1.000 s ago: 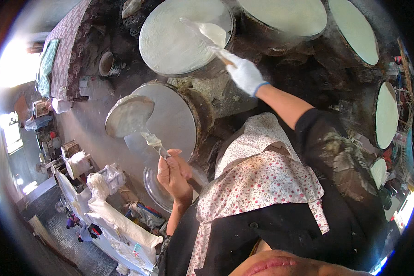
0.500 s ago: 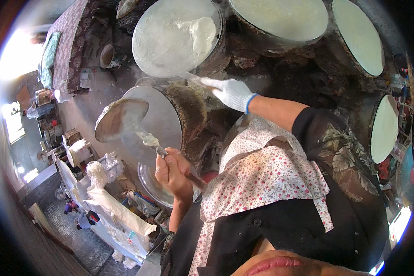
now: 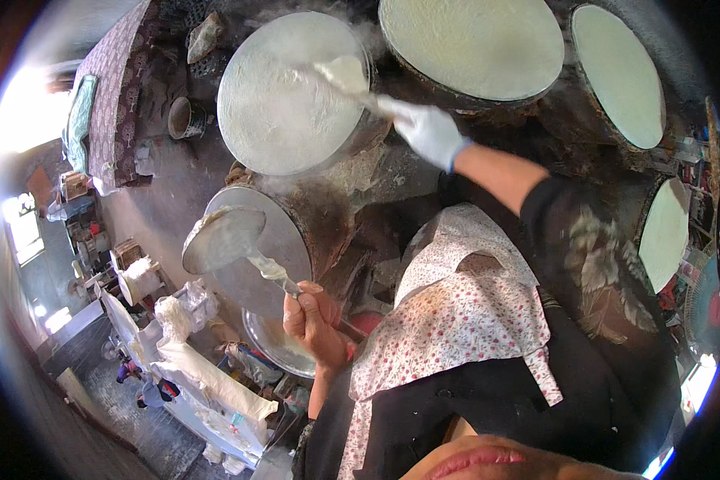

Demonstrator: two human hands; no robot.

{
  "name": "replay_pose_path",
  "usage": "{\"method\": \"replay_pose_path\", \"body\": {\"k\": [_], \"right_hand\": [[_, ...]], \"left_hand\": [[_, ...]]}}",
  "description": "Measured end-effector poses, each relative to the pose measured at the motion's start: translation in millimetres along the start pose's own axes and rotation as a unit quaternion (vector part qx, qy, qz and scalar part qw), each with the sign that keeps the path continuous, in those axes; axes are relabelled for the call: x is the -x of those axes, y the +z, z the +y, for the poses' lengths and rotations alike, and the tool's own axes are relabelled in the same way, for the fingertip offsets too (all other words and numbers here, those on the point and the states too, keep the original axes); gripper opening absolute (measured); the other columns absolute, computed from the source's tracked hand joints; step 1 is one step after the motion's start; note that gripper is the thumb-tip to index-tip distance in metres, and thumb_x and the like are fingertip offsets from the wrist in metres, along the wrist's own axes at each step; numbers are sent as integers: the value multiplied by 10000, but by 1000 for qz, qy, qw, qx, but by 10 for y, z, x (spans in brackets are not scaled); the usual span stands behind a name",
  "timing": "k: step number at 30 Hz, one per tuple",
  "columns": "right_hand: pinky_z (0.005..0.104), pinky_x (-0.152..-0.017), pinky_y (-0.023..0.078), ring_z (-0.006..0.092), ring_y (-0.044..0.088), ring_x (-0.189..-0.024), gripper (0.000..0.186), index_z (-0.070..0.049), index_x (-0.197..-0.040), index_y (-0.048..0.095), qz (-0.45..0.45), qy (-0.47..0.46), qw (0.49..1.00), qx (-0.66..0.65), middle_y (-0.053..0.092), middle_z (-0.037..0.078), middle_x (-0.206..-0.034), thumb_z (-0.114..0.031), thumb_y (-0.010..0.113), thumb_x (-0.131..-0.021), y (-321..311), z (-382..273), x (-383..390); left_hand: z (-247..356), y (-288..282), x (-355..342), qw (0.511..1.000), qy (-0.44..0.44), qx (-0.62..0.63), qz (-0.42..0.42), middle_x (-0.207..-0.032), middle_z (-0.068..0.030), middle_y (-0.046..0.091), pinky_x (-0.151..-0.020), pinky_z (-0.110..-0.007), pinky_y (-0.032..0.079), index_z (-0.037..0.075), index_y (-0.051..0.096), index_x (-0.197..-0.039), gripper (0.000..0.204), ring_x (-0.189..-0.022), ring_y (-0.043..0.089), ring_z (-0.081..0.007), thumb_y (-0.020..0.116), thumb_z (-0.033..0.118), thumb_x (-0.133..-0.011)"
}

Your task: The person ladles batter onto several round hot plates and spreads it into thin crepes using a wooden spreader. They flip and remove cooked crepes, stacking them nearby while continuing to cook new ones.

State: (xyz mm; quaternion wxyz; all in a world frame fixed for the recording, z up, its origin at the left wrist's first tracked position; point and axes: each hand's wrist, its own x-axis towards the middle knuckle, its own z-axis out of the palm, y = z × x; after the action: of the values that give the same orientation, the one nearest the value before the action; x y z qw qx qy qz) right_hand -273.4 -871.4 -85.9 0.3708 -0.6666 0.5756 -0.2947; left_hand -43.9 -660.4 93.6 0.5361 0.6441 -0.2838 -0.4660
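My bare left hand is closed round the handle of a large round ladle, its bowl coated with pale batter and a thick streak of it clinging to the neck. The bowl hangs over a bare grey round griddle. My right hand, in a white knit glove with a blue cuff, grips a flat-handled spreader. Its far end meets a lump of white batter near the right edge of a round griddle covered with a thin pale layer. Steam and motion blur hide the spreader's tip.
More round griddles with pale layers stand at top centre, upper right and far right. Beneath the ladle is a metal basin. A small bucket sits at upper left. A long cloth-covered table runs along lower left.
My right hand has moved right and up, with the spreader reaching further over the griddle toward the batter lump. The layer now looks more evenly spread. My left hand still holds the ladle.
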Motion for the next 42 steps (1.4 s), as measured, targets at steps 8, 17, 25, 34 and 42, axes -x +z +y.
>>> {"method": "replay_pose_path", "body": {"k": [8,17,25,34,42], "right_hand": [[415,-841,596,358,744,-988,506,-283,-1496,596,-83,-49,995,12,741,180,-1191,-286,661,-995,197,238,-105],[416,-967,568,370,706,-1146,445,-155,-1404,675,163,22,969,-187,706,173,-1308,-334,676,-997,572,90,-53],[339,-1111,493,348,667,-1273,470,-7,-1368,673,88,79,969,-215,686,240,-1352,-312,684,-1011,309,97,-503],[418,-1043,528,363,675,-1219,441,-199,-1386,696,-119,30,992,11,694,144,-1363,-415,634,-1006,268,100,-487],[358,-986,552,292,716,-1188,429,-184,-1422,671,-18,-49,998,-36,722,138,-1318,-350,665,-1027,59,302,-215]], "left_hand": [[54,76,-142,999,-39,8,-35,-693,29,431,-478,-234,290,11,575,-1041,224,-549,356,-50,476,182,-1146],[90,23,-305,992,-84,46,-84,-720,40,426,-494,-234,302,-35,574,-1317,310,-584,373,-56,471,204,-1148],[-46,-140,-498,974,-118,165,-97,-791,37,439,-510,-221,345,19,410,-1587,498,-618,397,-67,470,249,-1149],[-114,159,-1947,974,-39,185,-124,-880,18,502,-431,-189,317,51,498,-1485,366,-610,423,-39,456,193,-1150],[-356,305,-2008,961,-123,232,-90,-903,-25,574,-495,-221,381,42,558,-1269,203,-627,466,-67,461,164,-1138]]}}
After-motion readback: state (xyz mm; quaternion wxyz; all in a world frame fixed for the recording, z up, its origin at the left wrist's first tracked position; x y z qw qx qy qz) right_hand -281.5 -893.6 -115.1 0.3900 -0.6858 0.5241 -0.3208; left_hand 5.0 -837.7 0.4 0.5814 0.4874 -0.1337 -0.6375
